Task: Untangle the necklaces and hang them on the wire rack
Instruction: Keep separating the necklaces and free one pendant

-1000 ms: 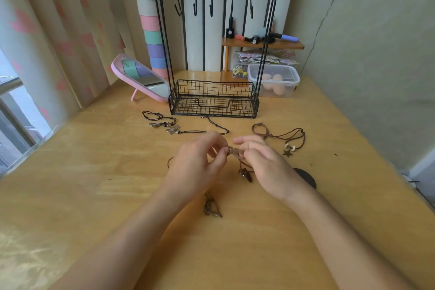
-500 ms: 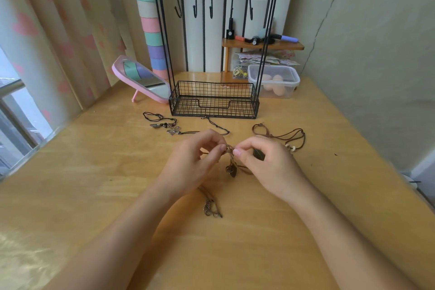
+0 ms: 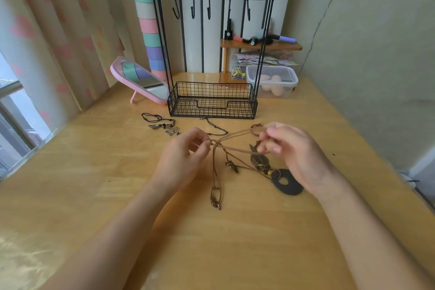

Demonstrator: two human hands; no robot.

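Observation:
A tangle of brown cord necklaces (image 3: 233, 147) stretches between my hands above the wooden table (image 3: 94, 195). My left hand (image 3: 183, 158) pinches the knot where the cords meet. My right hand (image 3: 294, 153) grips the cords further right. Pendants hang and lie below: a small metal coil (image 3: 214, 201), a dark bead (image 3: 231, 166), a leaf-shaped charm (image 3: 259, 161) and a black ring disc (image 3: 286, 182). A black cord necklace with silver charms (image 3: 162, 123) lies to the left. The black wire rack (image 3: 211, 101) stands behind, its hooks (image 3: 208, 10) bare.
A pink tilted mirror (image 3: 141, 82) stands left of the rack. A clear lidded box (image 3: 273, 81) and a small wooden shelf (image 3: 259, 45) with small items sit behind the rack on the right. Curtains hang at left, a wall runs along the right.
My hands have moved apart, drawing the brown cords taut between them. The right hand has shifted right and up, uncovering the leaf charm and the black disc.

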